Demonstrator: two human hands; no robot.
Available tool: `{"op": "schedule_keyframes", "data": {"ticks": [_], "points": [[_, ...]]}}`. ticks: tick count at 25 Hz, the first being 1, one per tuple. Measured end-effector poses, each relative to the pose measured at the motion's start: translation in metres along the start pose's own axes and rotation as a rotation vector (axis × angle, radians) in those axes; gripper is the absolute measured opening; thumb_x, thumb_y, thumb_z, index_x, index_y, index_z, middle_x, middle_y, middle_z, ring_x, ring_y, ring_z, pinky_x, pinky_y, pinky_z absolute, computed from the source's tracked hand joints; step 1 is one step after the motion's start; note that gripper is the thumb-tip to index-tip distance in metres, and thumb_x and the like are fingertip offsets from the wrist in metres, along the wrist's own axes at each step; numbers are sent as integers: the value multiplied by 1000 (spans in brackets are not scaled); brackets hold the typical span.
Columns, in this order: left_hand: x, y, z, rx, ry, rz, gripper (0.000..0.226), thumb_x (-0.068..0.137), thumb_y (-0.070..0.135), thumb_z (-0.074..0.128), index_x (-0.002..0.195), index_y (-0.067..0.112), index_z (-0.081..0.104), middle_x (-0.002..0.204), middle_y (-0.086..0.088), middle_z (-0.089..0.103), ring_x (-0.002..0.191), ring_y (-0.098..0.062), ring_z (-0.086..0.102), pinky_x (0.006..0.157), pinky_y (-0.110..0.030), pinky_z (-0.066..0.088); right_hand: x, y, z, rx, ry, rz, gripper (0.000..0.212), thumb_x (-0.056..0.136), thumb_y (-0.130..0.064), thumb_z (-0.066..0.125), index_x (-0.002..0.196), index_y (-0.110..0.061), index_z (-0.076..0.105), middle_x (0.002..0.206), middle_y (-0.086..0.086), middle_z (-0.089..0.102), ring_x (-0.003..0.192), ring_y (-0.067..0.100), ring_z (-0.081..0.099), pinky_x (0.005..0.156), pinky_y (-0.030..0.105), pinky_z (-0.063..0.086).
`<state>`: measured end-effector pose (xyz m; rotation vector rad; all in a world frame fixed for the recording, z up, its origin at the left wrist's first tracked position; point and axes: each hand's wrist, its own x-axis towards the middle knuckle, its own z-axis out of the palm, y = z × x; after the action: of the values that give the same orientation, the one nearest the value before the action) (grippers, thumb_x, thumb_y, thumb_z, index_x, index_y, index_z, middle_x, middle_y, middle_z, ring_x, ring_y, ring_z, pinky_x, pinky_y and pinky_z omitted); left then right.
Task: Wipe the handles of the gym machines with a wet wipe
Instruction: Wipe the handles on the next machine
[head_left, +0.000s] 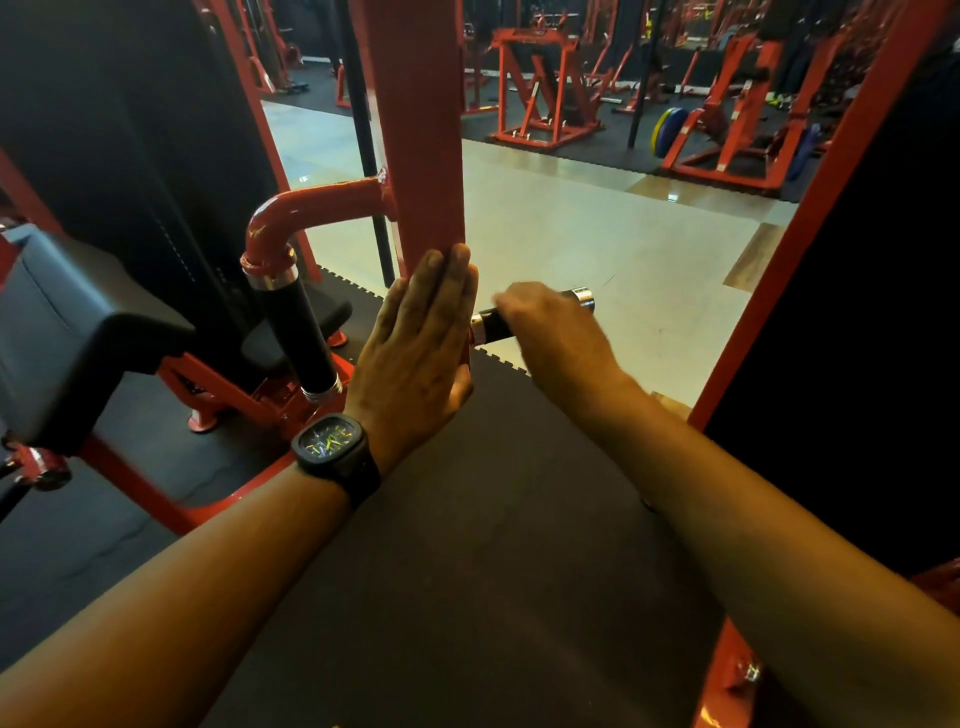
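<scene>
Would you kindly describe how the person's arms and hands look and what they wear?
The left forearm and right forearm are bare, no sleeves in view, and neither the left hand nor the right hand wears a glove. On the left wrist sits a black watch with a rounded-square case, a dark dial with yellow-green markings and a black strap. The right wrist carries nothing.

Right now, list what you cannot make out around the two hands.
Wipe: none shows in the head view; the right hand could be covering it.
Handle: middle hidden under the right hand gripping it.
Right hand's fingers: motion-blurred.
Left hand: palm hidden, pressed flat against the post.
Far machines: dim and too small, head view.
</scene>
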<state>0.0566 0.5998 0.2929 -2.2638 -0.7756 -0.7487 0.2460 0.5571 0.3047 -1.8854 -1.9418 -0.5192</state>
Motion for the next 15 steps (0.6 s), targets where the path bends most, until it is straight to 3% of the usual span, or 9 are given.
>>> {"op": "schedule_keyframes", "data": {"ticks": [5,8,11,15], "points": [[1,-1,4,4,4,-5,107,87,39,68,158,6,-5,166,-15,3,152,-29,-11,125,-47,4,-29,4,19,111,246,73,60,91,8,56,147,-9,44,150,12,47,137,31,47,93,46,55],[2,0,6,23,0,-13,103,88,38,65,158,4,-2,166,-16,2,152,-30,-11,125,-48,6,-40,-12,39,98,274,20,62,89,11,55,149,-3,41,154,17,40,143,33,37,97,43,50],[2,-1,6,15,-17,-6,102,89,39,66,159,4,0,167,-16,3,152,-30,-11,125,-48,5,-36,-13,44,208,356,251,67,90,14,58,151,-6,38,158,15,34,146,28,31,110,37,36],[4,-2,7,2,-3,-9,105,87,37,68,158,4,-1,167,-16,3,152,-30,-12,125,-48,4,-29,-45,57,262,442,267,58,93,12,55,148,-2,42,158,17,33,148,28,28,114,41,31]]}}
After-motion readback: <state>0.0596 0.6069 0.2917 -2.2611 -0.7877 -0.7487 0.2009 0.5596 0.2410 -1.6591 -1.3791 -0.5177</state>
